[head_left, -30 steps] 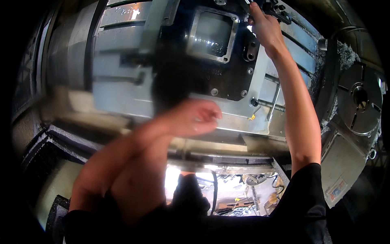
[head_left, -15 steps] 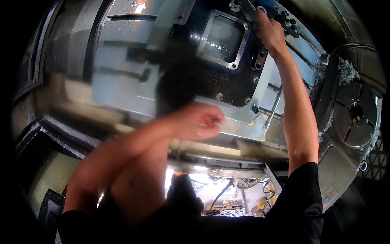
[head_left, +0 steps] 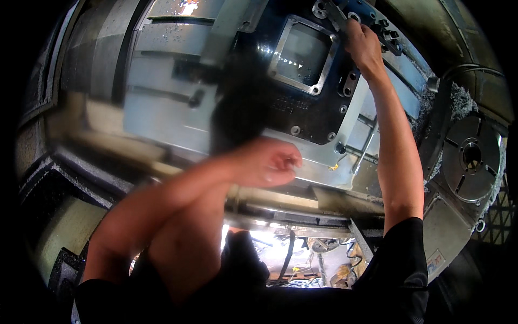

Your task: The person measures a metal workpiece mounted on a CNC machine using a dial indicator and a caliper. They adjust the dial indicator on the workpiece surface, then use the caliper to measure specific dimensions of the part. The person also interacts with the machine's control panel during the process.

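Note:
My right hand (head_left: pixel 365 47) reaches to the far side of a dark metal plate (head_left: pixel 270 116), its fingers closed at the end of a dark metal bar (head_left: pixel 338 18). Set in the plate is a bright square frame (head_left: pixel 275 60) around a wet grey recess. Bolt holes dot the plate's edge. Nearer to me, my left hand (head_left: pixel 272 163) hovers by the front of the machine table (head_left: pixel 178 121), fingers curled inward. Whatever may be in those fingers is too small to make out. A blurred dark round shape (head_left: pixel 240 121) covers part of the plate's left side.
Right of my right hand lies a dark clamp with bolts (head_left: pixel 389 39). A thin rod (head_left: pixel 366 144) and a small yellow piece (head_left: pixel 333 167) rest near the table's front right. Beyond stands a slotted round metal disc (head_left: pixel 471 156), with metal chips (head_left: pixel 461 102) heaped beside it.
The whole view has shifted slightly, so the plate sits a little further right and lower. Both hands keep nearly the same pose.

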Action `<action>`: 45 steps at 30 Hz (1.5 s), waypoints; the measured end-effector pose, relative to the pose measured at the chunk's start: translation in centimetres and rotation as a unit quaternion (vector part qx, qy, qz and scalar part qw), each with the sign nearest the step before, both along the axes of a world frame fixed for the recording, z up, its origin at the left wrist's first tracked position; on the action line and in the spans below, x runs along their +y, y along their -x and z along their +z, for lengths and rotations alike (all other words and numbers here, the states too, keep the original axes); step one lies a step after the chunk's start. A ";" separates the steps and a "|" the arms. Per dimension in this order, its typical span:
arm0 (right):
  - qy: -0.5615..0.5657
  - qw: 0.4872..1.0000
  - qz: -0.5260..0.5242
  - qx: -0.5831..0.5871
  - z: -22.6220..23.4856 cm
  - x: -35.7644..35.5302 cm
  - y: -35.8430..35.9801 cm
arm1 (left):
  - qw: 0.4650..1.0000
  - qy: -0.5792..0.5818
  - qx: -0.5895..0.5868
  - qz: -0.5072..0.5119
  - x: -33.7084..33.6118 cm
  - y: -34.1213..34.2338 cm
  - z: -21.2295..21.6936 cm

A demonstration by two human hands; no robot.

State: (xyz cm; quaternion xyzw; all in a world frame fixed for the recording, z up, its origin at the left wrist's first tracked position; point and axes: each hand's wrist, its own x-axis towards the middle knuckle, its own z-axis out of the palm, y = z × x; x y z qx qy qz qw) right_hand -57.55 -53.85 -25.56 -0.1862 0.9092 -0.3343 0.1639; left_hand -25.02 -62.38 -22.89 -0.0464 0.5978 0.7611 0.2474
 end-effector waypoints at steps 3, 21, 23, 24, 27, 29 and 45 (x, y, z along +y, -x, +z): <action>-0.003 1.000 0.009 0.006 0.4 -0.2 -0.2 | 1.000 0.002 0.001 0.001 0.0 -0.1 0.0; -0.002 0.999 0.027 0.046 0.2 0.1 -0.3 | 1.000 0.000 -0.003 0.001 0.0 0.0 -0.1; -0.009 0.998 0.030 0.047 0.4 0.1 -0.2 | 1.000 -0.001 -0.002 0.002 0.1 0.0 -0.1; -0.013 0.998 0.031 0.048 0.4 0.1 -0.2 | 1.000 -0.002 -0.003 0.002 0.1 0.0 0.0; 0.006 0.999 0.023 0.035 0.3 0.1 -0.4 | 1.000 -0.003 -0.008 0.001 0.0 0.0 -0.1; 0.018 0.999 0.014 0.034 0.4 0.3 -0.6 | 1.000 -0.001 -0.008 0.000 0.1 0.0 -0.1; 0.009 1.000 0.025 0.010 0.1 0.1 0.0 | 1.000 -0.005 -0.004 0.008 0.1 -0.2 -0.2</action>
